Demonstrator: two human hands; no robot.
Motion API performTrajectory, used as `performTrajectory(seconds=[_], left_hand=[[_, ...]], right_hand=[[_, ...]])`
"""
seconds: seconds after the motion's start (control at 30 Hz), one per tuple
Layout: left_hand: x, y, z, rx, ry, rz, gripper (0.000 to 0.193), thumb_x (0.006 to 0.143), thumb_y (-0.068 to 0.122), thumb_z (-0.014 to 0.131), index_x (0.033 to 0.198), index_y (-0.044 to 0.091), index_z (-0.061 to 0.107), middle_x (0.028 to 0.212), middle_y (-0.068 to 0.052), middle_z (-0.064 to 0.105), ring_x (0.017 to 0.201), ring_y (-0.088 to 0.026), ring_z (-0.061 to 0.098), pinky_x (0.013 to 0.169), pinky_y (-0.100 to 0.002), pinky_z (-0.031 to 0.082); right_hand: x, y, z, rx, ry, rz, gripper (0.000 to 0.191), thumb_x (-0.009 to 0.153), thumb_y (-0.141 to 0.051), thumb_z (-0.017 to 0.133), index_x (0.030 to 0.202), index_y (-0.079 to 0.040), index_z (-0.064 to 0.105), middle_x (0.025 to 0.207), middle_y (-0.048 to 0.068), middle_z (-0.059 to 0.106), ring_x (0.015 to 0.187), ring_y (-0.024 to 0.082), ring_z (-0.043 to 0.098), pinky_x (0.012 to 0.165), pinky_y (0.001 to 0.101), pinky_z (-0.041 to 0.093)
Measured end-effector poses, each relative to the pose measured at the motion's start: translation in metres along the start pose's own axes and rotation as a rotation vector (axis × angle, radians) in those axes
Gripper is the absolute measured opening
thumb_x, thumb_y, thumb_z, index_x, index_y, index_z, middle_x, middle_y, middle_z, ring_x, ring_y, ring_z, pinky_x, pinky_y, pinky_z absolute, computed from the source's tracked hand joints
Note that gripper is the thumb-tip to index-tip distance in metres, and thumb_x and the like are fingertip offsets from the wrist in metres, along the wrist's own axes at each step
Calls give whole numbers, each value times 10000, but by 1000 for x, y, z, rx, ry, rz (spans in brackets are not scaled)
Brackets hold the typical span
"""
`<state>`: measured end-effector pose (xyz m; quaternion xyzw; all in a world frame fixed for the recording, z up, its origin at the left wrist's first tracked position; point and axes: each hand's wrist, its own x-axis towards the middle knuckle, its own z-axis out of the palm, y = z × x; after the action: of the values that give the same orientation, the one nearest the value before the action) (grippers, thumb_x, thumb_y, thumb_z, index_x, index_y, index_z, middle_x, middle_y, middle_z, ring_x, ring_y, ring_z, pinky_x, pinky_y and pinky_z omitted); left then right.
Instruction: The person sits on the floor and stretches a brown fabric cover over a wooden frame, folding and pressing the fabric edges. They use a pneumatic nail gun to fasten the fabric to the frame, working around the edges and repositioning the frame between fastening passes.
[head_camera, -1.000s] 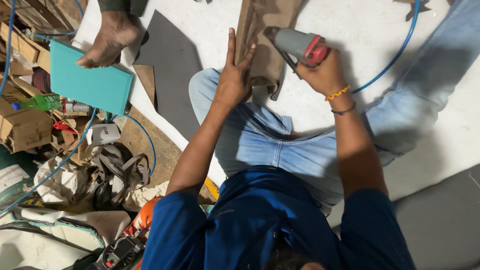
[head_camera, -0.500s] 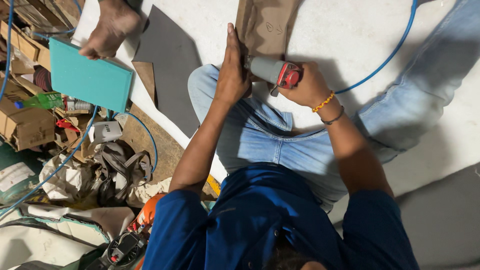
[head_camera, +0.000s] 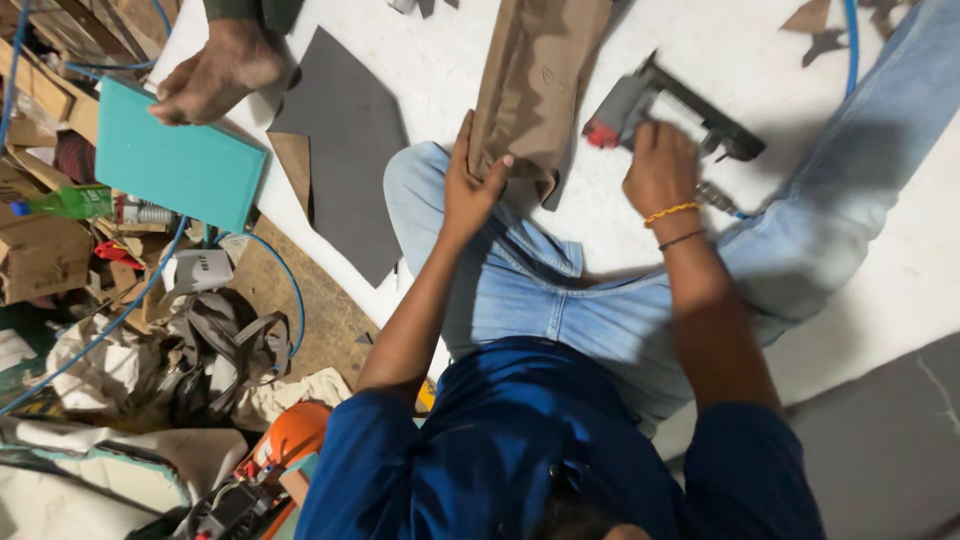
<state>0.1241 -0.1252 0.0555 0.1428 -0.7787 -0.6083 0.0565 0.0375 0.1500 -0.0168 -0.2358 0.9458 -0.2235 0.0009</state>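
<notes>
- Brown leather piece lies lengthwise on the white floor, its near end resting against the person's bent knee in light blue jeans.
- Left hand grips the near edge of the brown leather piece, thumb on top and fingers tucked under, pinching the edge.
- Right hand is closed around the handle of a grey pneumatic stapler with a red rear cap, which sits on the floor just right of the brown leather piece.
- A blue air hose runs up from the stapler across the floor.
- A dark grey sheet lies flat on the floor left of the knee, with a brown board partly beneath it.
- Another person's hand, at upper left, rests on the top edge of a teal panel.
- Cardboard boxes, a green bottle and an orange power tool crowd the left side.
</notes>
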Motion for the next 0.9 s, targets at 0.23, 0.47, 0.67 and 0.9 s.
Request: performTrajectory(seconds=[0.23, 0.47, 0.67, 0.9], left_hand=[[-7, -20, 30, -113, 50, 5, 809, 947, 113, 724, 1620, 4, 288, 1496, -171, 563, 1330, -194, 581, 1117, -318, 468], [-16, 1, 61, 337, 40, 187, 759, 914, 125, 732, 1565, -8, 365, 1592, -279, 454, 1470, -410, 487, 1200, -424, 434], [-18, 3, 73, 320, 48, 201, 809, 887, 120, 681, 1576, -53, 293, 1587, -289, 413, 1438, -443, 484, 1165, -439, 461], [-21, -10, 81, 418, 7, 362, 878, 808, 72, 675, 1588, -47, 288, 1620, -267, 393, 1511, -439, 421, 1257, -462, 385]], right_hand=[[14, -65, -46, 215, 150, -270, 352, 883, 4, 583, 1226, -32, 654, 1303, 194, 618, 1237, 402, 553, 1052, 523, 437], [70, -95, -82, 24, 38, -762, 239, 936, -158, 658, 1157, -213, 732, 1375, -32, 655, 1409, 198, 522, 1183, 591, 311], [136, -29, -88, -170, 120, -703, 243, 1026, -102, 671, 1216, -235, 745, 1419, -22, 643, 1521, 237, 466, 1254, 630, 222], [184, 55, -114, -162, 86, -394, 357, 972, 2, 665, 1272, -175, 743, 1315, 119, 664, 1303, 349, 575, 1108, 579, 361]])
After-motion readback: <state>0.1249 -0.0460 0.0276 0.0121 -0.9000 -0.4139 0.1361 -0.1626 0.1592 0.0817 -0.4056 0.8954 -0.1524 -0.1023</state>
